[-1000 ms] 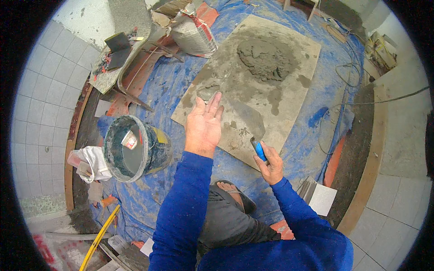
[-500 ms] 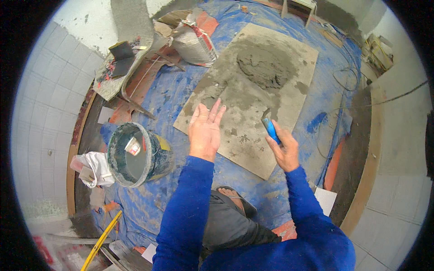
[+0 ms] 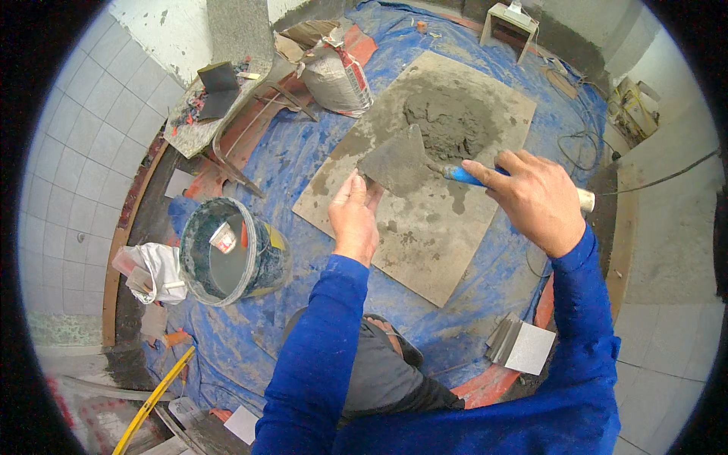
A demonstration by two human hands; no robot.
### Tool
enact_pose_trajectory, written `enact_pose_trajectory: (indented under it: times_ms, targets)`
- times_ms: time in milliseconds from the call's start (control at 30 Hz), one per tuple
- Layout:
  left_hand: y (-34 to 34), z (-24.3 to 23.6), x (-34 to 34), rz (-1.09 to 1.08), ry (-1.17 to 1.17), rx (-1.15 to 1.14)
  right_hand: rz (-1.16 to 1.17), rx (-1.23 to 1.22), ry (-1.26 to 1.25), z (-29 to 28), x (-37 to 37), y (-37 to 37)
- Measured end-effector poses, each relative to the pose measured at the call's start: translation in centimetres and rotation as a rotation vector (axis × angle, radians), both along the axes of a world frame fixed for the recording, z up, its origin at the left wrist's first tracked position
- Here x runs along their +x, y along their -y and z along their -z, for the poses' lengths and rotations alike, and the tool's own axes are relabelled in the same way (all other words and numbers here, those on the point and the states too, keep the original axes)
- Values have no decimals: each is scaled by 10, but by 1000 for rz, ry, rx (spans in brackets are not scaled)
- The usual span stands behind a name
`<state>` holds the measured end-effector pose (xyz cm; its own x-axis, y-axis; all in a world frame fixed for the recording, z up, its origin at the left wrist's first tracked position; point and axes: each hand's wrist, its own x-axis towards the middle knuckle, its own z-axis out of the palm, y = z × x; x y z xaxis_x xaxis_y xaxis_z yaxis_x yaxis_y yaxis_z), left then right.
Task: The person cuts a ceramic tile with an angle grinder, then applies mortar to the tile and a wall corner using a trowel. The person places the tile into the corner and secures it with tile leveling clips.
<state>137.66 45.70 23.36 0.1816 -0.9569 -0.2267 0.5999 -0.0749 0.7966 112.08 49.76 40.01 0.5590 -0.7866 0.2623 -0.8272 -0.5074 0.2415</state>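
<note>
A trowel with a wide, mortar-smeared blade [image 3: 396, 161] and a blue handle is in my right hand [image 3: 542, 201]. The fingers are wrapped round the handle, and its pale butt end sticks out on the right. At the lower left edge of the blade is my left hand [image 3: 355, 220], its fingers stretched upward and partly hidden there. Behind the blade a heap of wet grey mortar [image 3: 451, 121] lies on a flat, stained board [image 3: 413, 262].
A dark bucket [image 3: 274, 262] with liquid and a small white tub stands left, beside a white bag [image 3: 159, 277]. Blue sheeting [image 3: 258, 326] covers the floor. Farther off are a large sack [image 3: 337, 80] and an overturned chair [image 3: 246, 106]. Tiles [image 3: 529, 349] are stacked right.
My right hand has raised the trowel and swung it, handle pointing right, so its blade now faces me broadly. My left hand has shifted slightly and now meets the blade's edge.
</note>
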Motion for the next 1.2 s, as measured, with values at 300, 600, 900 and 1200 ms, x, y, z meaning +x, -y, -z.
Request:
enact_pose_trajectory:
  times_ms: [300, 600, 900, 1200]
  targets:
    - [-9, -6, -2, 28, 13, 2, 86, -12, -173, -48, -1, -1]
    - [-8, -2, 2, 103, -215, 63, 167, 162, 72, -38, -17, 18]
    - [-8, 1, 4, 146, -188, 68, 213, 427, -7, -20, -18, 55]
    - [-6, -8, 9, 14, -401, 182, 120, 487, 553, 35, -46, -3]
